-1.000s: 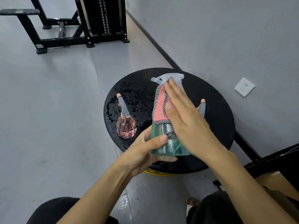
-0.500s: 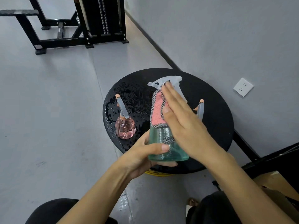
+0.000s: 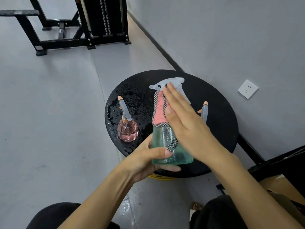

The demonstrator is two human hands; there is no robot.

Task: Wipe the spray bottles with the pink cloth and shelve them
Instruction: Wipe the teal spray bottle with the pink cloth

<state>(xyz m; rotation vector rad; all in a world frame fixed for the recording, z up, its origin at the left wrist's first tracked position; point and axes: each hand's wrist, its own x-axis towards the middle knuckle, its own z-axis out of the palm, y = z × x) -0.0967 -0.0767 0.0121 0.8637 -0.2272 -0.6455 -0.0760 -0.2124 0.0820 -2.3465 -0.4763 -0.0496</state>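
Green spray bottle [image 3: 165, 146] held above the near edge of the round black table [image 3: 219, 116], with the pink cloth [image 3: 159, 111] pressed against it.

The left hand [image 3: 145, 162] grips the bottle's base, thumb across its front and fingers curled round underneath. The right hand [image 3: 186, 123] lies flat with straight fingers, pressing the checker-edged cloth against the bottle's upper body and neck, just below the white trigger head. A pink spray bottle [image 3: 127, 132] stands upright near the table's left edge, among water droplets [image 3: 132, 103] scattered across that side of the surface. The peach-tipped nozzle of a third sprayer [image 3: 204, 111] shows towards the right side of the surface, its body hidden behind the right hand. A white wall socket [image 3: 248, 88] sits on the wall beyond the table's right edge, and a black gym machine [image 3: 102, 19] stands on the floor well beyond its far edge.
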